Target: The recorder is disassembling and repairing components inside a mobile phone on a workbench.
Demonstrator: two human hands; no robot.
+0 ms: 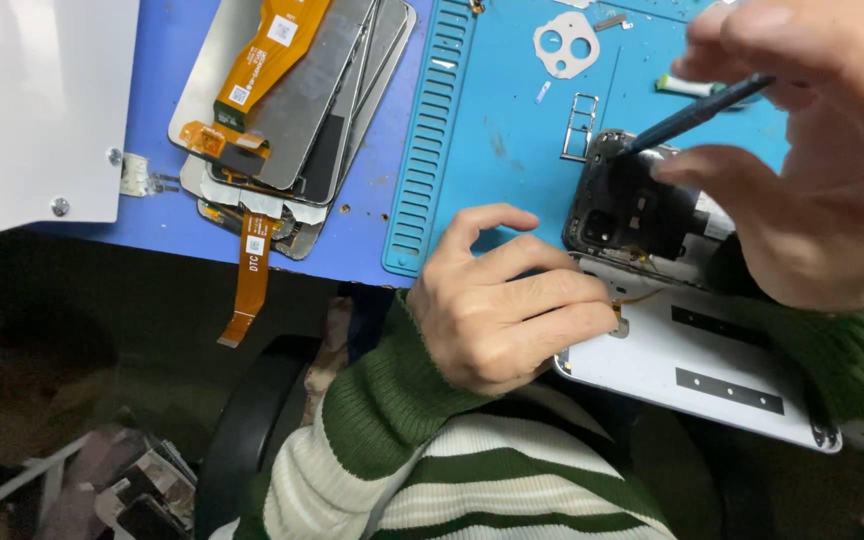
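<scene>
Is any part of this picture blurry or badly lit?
Head view: the right hand looms close and soft-edged; the opened phone and blue mat are evenly lit and fairly sharp; the floor area below the table edge lies in dim shadow.
</scene>
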